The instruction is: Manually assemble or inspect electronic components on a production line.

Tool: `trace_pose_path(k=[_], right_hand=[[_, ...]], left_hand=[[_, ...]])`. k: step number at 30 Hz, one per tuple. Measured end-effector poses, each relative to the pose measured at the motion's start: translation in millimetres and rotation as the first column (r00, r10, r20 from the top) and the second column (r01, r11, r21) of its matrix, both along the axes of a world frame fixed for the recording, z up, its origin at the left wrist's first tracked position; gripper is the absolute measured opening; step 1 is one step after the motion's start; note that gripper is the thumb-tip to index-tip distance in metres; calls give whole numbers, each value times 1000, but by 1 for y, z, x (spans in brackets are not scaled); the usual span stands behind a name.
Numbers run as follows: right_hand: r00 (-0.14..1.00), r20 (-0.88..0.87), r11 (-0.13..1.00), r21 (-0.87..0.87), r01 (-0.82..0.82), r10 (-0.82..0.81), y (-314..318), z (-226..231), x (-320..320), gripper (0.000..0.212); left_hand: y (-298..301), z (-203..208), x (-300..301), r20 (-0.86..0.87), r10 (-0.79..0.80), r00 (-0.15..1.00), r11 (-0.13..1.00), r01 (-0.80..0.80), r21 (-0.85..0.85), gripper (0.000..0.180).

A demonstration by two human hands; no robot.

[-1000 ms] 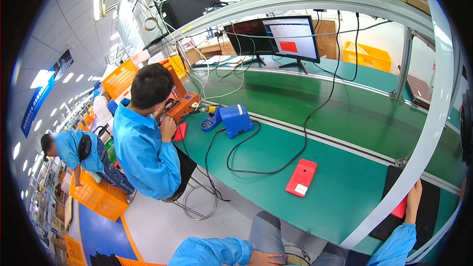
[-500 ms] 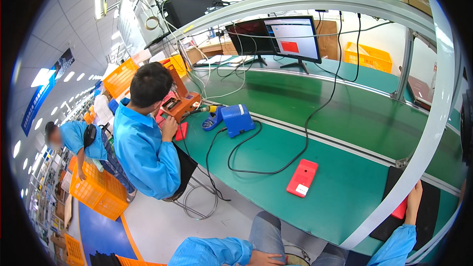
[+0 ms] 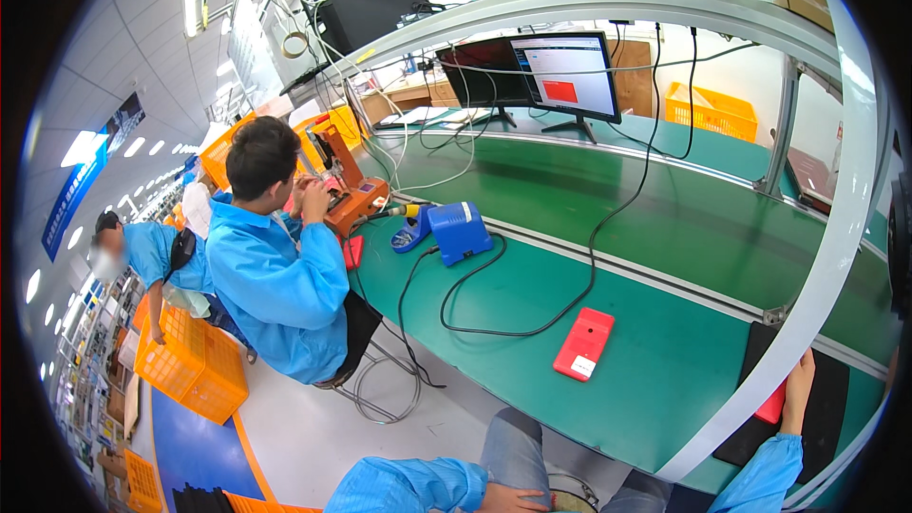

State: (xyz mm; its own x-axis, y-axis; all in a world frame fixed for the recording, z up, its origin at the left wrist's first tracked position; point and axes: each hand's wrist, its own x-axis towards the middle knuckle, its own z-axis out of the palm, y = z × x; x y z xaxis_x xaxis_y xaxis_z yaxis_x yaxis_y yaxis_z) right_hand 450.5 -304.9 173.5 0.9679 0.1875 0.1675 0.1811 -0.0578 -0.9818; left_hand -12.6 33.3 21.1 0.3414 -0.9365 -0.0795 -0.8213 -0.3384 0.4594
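My left hand [image 3: 514, 498] rests on my thigh at the bottom of the view, fingers stretched out and holding nothing. At the right, my right hand [image 3: 798, 395] is closed along the side of a red, flat-cased device [image 3: 771, 406] on a black mat [image 3: 828, 408]. A pale curved frame bar [image 3: 760, 370] crosses in front and hides part of that device and some fingertips. Another red, flat-cased device [image 3: 583, 344] with a white label and a small dark round spot lies on the green tabletop [image 3: 503, 323], left of the mat and apart from both hands.
A blue soldering station [image 3: 460, 232] with a stand and black cable sits farther left. Beyond it, a seated co-worker [image 3: 275, 247] works at an orange machine [image 3: 356, 201]. Another person bends over orange crates [image 3: 190, 366]. Two monitors [image 3: 570, 76] stand at the back.
The seated co-worker has straightened up and raised both hands to the orange machine. The person by the crates has shifted slightly. My hands and both red devices stay put.
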Motion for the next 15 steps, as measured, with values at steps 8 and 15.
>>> trace_pose_path(k=[8, 15], right_hand=[[1000, 4, 1000, -1, 3, -3, 0, 0, 0, 40], [1000, 5, 1000, 10, 17, -17, 1, 2, -3, 40]], left_hand=[[-1, 2, 0, 20, 10, 1000, 1000, -11, 4, 132], [-1, 2, 0, 10, 15, 1000, 1000, -14, -23, 133]])
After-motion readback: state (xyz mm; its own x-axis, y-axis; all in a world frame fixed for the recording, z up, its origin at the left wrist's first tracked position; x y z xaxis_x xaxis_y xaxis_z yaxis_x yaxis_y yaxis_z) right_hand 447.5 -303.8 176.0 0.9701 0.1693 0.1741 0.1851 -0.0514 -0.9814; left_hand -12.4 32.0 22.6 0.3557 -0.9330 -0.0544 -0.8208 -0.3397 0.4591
